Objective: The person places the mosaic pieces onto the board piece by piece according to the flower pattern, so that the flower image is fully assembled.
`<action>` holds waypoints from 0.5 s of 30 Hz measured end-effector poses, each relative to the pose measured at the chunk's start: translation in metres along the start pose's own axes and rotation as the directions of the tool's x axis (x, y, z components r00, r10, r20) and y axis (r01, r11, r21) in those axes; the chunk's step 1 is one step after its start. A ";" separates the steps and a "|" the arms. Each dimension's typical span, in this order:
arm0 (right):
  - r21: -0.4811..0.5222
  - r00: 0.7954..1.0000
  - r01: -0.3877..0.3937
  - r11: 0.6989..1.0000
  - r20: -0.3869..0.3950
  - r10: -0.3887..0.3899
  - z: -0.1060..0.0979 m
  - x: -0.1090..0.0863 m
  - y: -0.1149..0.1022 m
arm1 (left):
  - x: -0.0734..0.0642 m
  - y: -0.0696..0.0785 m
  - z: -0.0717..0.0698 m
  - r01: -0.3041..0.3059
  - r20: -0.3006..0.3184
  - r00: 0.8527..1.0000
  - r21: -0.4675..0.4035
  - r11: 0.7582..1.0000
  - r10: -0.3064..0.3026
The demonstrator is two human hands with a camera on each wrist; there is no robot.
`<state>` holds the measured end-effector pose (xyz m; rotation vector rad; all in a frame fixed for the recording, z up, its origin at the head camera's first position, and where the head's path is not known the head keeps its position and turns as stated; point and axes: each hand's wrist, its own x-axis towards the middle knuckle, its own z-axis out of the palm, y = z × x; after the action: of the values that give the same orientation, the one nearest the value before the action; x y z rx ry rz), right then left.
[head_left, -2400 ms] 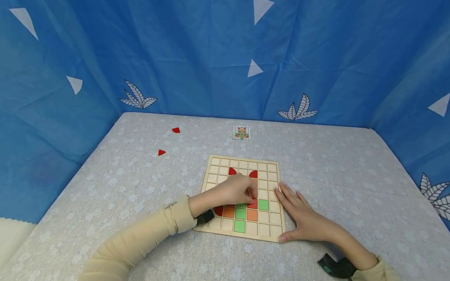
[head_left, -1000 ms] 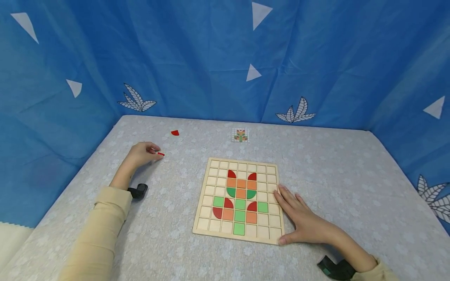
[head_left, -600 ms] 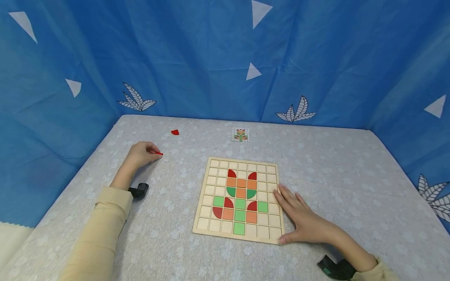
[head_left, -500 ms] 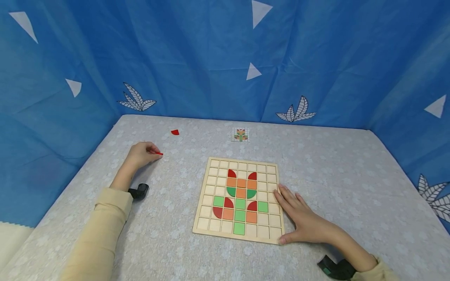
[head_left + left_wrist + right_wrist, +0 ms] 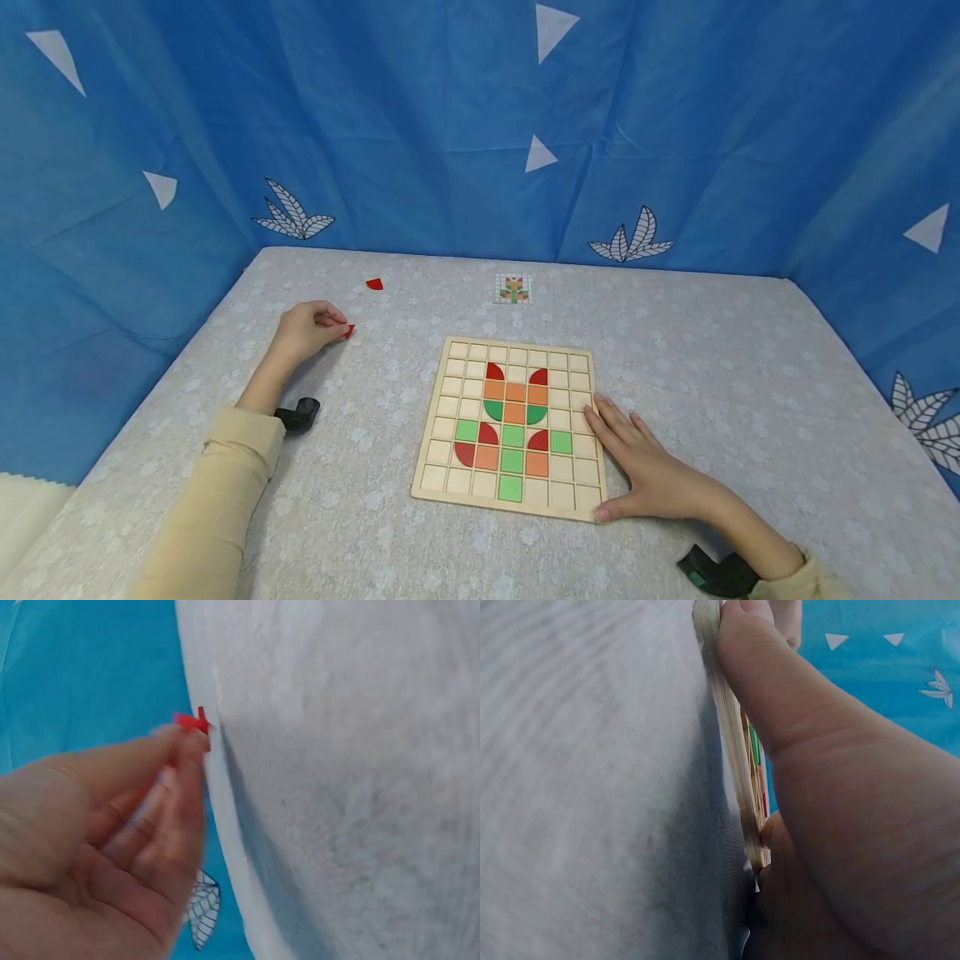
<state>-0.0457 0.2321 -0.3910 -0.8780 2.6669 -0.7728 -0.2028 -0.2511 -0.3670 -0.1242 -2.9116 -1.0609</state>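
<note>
My left hand (image 5: pixel 303 329) is over the left part of the table and pinches a small red quarter-circle tile (image 5: pixel 349 331) between thumb and fingertips. In the left wrist view the tile (image 5: pixel 192 721) pokes out past the fingertips, tilted. My right hand (image 5: pixel 648 467) lies with spread fingers along the right edge of the wooden grid board (image 5: pixel 431 400), its thumb at the near right corner. Red, orange and green tiles form a flower-like pattern in the board's cells. The right wrist view shows the thumb against the board's edge (image 5: pixel 731 742).
Another red quarter-circle tile (image 5: pixel 375 284) lies farther back on the left. Behind the board is a small pattern card (image 5: pixel 513 288) with a flower on a grid. A blue curtain (image 5: pixel 420 125) closes off the table's back and sides.
My left hand left the board, where a red tile now shows in the cell it covered, and went left to the nearer loose tile. The pinched tile has since turned. The right hand stays put.
</note>
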 end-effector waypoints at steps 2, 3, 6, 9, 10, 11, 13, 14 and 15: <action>0.001 1.000 0.000 1.000 0.000 0.000 0.000 0.000 0.000 | -0.001 0.010 0.001 -0.016 0.011 1.000 -0.043 0.999 0.016; 0.000 1.000 -0.002 1.000 0.002 0.002 -0.001 0.000 0.000 | -0.001 0.016 0.002 -0.023 0.021 0.999 -0.065 0.998 0.025; -0.001 1.000 -0.006 1.000 0.006 0.006 -0.001 0.000 0.000 | -0.002 0.035 0.008 -0.028 0.062 0.997 -0.139 0.990 0.037; -0.002 1.000 -0.007 1.000 0.008 0.008 -0.001 0.001 -0.001 | -0.005 0.057 0.016 -0.018 0.119 0.992 -0.221 0.975 0.045; -0.002 1.000 -0.006 1.000 0.008 0.006 -0.001 0.001 0.000 | -0.006 0.064 0.019 -0.016 0.138 0.989 -0.246 0.969 0.051; -0.001 1.000 -0.005 1.000 0.007 0.005 0.000 0.001 0.000 | -0.006 0.072 0.023 -0.019 0.155 0.986 -0.266 0.964 0.063; -0.001 1.000 -0.002 1.000 0.004 0.002 0.000 0.000 0.000 | -0.008 0.086 0.031 -0.026 0.192 0.977 -0.302 0.953 0.088; -0.002 1.000 -0.001 1.000 0.004 0.001 0.000 0.000 0.000 | -0.008 0.092 0.035 -0.033 0.210 0.972 -0.313 0.949 0.103; -0.003 1.000 -0.001 1.000 0.003 0.001 0.000 0.000 0.000 | -0.009 0.098 0.040 -0.036 0.228 0.967 -0.323 0.946 0.114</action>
<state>-0.0462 0.2319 -0.3908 -0.8779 2.6663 -0.7670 -0.1859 -0.1507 -0.3354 -0.4011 -2.8825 -1.5972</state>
